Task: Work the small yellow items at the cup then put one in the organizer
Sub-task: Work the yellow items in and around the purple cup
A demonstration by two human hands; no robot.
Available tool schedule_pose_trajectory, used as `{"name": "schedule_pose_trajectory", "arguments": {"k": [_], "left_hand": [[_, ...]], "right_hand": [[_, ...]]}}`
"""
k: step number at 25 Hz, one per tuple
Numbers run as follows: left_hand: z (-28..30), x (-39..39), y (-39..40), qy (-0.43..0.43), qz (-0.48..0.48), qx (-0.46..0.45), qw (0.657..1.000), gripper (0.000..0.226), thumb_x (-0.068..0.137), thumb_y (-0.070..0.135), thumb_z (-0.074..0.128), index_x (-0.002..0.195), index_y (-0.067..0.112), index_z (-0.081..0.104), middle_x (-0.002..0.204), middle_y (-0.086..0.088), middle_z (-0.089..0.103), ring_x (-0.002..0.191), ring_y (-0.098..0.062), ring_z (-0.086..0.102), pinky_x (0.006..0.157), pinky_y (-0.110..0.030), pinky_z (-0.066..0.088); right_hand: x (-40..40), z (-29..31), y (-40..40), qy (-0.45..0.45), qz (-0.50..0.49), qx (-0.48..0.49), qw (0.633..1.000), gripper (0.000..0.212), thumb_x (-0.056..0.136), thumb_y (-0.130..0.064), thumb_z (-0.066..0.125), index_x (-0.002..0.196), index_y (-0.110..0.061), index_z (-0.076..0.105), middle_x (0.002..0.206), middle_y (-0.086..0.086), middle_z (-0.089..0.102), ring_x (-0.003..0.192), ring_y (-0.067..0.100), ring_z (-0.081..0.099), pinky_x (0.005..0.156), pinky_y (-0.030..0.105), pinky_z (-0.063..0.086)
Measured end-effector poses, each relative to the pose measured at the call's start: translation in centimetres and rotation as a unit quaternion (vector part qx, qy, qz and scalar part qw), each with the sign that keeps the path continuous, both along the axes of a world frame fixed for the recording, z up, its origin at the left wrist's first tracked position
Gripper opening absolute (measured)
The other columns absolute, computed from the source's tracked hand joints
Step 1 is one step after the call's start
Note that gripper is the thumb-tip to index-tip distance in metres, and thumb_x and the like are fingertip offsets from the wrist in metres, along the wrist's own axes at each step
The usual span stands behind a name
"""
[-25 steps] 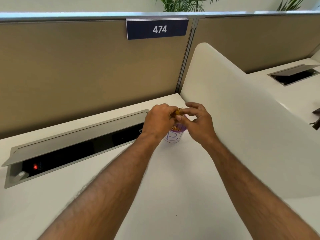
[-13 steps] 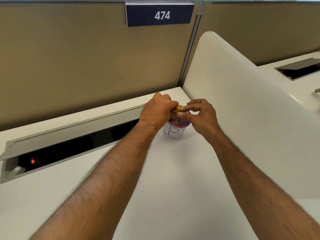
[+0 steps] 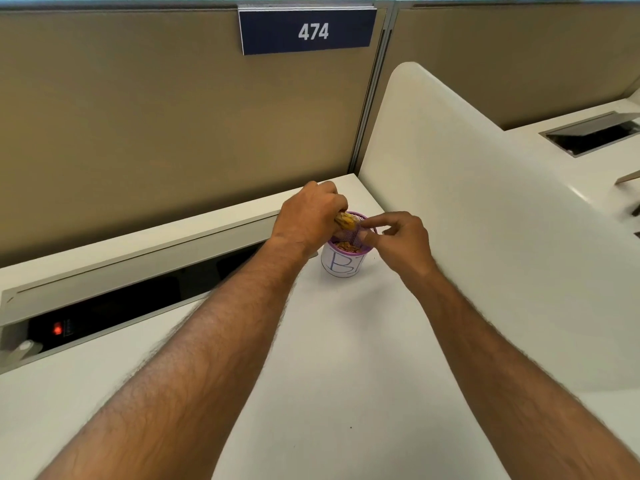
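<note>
A small purple mesh cup [image 3: 343, 266] with a white label marked "B" stands on the white desk. Several small yellow items [image 3: 347, 246] lie inside it. My left hand [image 3: 308, 216] hovers over the cup's left rim, closed on a clump of the yellow items [image 3: 345, 221] that sticks out from its fingers. My right hand [image 3: 398, 240] is at the cup's right rim. Its index finger and thumb are slightly apart, pointing at the clump, with nothing visible between them.
A white curved divider panel [image 3: 485, 220] rises just right of the cup. An open cable tray [image 3: 138, 299] with a red light runs along the desk's back left. Tan cubicle walls with a "474" sign [image 3: 308, 31] stand behind.
My right hand has let go of the yellow clump and drawn back a little to the right. The left hand still holds the clump over the cup. The camera tilted slightly.
</note>
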State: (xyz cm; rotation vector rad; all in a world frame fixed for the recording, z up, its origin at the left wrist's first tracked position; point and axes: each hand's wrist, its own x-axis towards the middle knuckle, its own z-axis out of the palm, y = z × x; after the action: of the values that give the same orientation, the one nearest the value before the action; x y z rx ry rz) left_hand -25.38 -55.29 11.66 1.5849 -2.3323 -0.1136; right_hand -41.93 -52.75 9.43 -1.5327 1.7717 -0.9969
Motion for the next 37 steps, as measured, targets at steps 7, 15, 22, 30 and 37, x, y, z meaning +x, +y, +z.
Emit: {"name": "schedule_pose_trajectory", "arguments": {"k": [7, 15, 22, 30, 37], "left_hand": [[-0.7, -0.5, 0.9, 0.14, 0.057, 0.021, 0.988, 0.026, 0.084, 0.031, 0.075, 0.104, 0.017, 0.067, 0.099, -0.004, 0.07, 0.089, -0.022, 0.063, 0.076, -0.037, 0.056], [-0.9, -0.6, 1.1, 0.163, 0.058, 0.013, 0.985, 0.026, 0.085, 0.028, 0.074, 0.105, 0.013, 0.067, 0.099, -0.008, 0.071, 0.088, -0.024, 0.064, 0.079, -0.04, 0.058], [-0.8, -0.2, 1.0, 0.151, 0.053, 0.023, 0.987, 0.025, 0.085, 0.027, 0.075, 0.104, 0.015, 0.066, 0.099, -0.007, 0.07, 0.088, -0.023, 0.064, 0.079, -0.041, 0.059], [-0.9, 0.6, 0.7, 0.127, 0.05, 0.04, 0.99, 0.025, 0.081, 0.023, 0.078, 0.102, 0.015, 0.067, 0.1, -0.007, 0.068, 0.091, -0.024, 0.063, 0.08, -0.041, 0.057], [-0.7, 1.5, 0.0, 0.073, 0.019, 0.049, 0.996, 0.046, 0.079, 0.026, 0.079, 0.121, 0.013, 0.066, 0.115, -0.011, 0.063, 0.107, -0.027, 0.055, 0.09, -0.044, 0.053]], "right_hand": [[1.0, 0.9, -0.3, -0.213, 0.045, 0.03, 0.976, 0.022, 0.072, -0.018, 0.085, 0.09, -0.026, 0.075, 0.097, 0.009, 0.074, 0.088, 0.022, 0.072, 0.072, 0.026, 0.059], [1.2, 1.1, -1.1, -0.063, 0.073, -0.003, 0.995, 0.016, 0.083, -0.022, 0.076, 0.098, -0.015, 0.075, 0.106, -0.001, 0.065, 0.091, -0.001, 0.059, 0.076, 0.016, 0.045], [1.8, 1.0, -1.1, -0.103, 0.025, -0.018, 0.994, 0.022, 0.073, -0.017, 0.084, 0.095, -0.013, 0.077, 0.099, -0.002, 0.065, 0.094, 0.011, 0.063, 0.082, 0.027, 0.054], [0.7, 0.6, -1.3, -0.173, 0.022, 0.024, 0.984, 0.018, 0.066, -0.013, 0.088, 0.08, -0.013, 0.076, 0.092, 0.003, 0.068, 0.093, 0.025, 0.067, 0.079, 0.036, 0.057], [0.1, -0.1, -1.7, 0.119, 0.016, 0.026, 0.992, 0.022, 0.072, -0.033, 0.085, 0.088, -0.019, 0.079, 0.101, 0.002, 0.071, 0.092, 0.021, 0.06, 0.075, 0.037, 0.051]]}}
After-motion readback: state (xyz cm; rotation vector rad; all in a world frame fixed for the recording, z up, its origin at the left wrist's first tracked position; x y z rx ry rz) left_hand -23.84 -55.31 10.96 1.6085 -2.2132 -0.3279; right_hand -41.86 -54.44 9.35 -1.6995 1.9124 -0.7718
